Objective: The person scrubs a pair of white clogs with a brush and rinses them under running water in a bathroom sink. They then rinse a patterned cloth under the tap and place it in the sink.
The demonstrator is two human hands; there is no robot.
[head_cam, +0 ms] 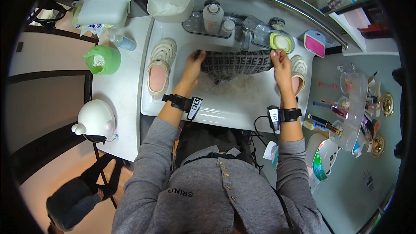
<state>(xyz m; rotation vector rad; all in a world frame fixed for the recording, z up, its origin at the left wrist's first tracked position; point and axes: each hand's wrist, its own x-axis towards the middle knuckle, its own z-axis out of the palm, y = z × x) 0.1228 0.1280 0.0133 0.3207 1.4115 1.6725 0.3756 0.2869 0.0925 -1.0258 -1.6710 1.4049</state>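
Stretched between my two hands is a dark knitted or woven cloth (239, 62) with a pale checked pattern and a band of letter-like marks. My left hand (194, 66) pinches its left corner, and my right hand (282, 66) pinches the right one. The cloth sags in the middle over the white washbasin (227, 112), where cloudy, bubbly water (240, 86) shows below it. Whether its lowest edge touches the water, I cannot tell. A cream clog (159, 68) rests on the basin's left rim. Another clog (299, 71) is partly hidden behind my right hand.
Behind the basin stand a faucet (246, 37), a white bottle (213, 18) and a green soap dish (280, 42) with soap. On the left counter are a green pitcher (105, 60) and a white rounded appliance (96, 118). A clear organizer (351, 107) lines the right. A person (73, 201) is at lower left.
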